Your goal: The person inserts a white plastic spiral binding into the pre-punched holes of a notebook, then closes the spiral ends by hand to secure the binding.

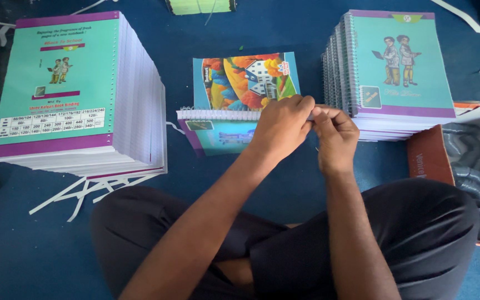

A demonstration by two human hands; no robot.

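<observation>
Left hand (280,129) and right hand (334,135) both pinch right end of white wire spiral (218,114) on open teal-covered notebook (240,100), blue floor (306,183) beneath.

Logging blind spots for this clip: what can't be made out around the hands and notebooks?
- Head view: the right end of the white spiral is hidden behind the left hand.
- Anything pinched by the right hand is too small to tell.
- The green stack is cut off by the top edge.

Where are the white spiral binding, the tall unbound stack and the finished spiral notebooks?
white spiral binding (218,114), head view, middle of the coil.
tall unbound stack (56,83), head view, top cover.
finished spiral notebooks (401,61), head view, top cover.
</observation>
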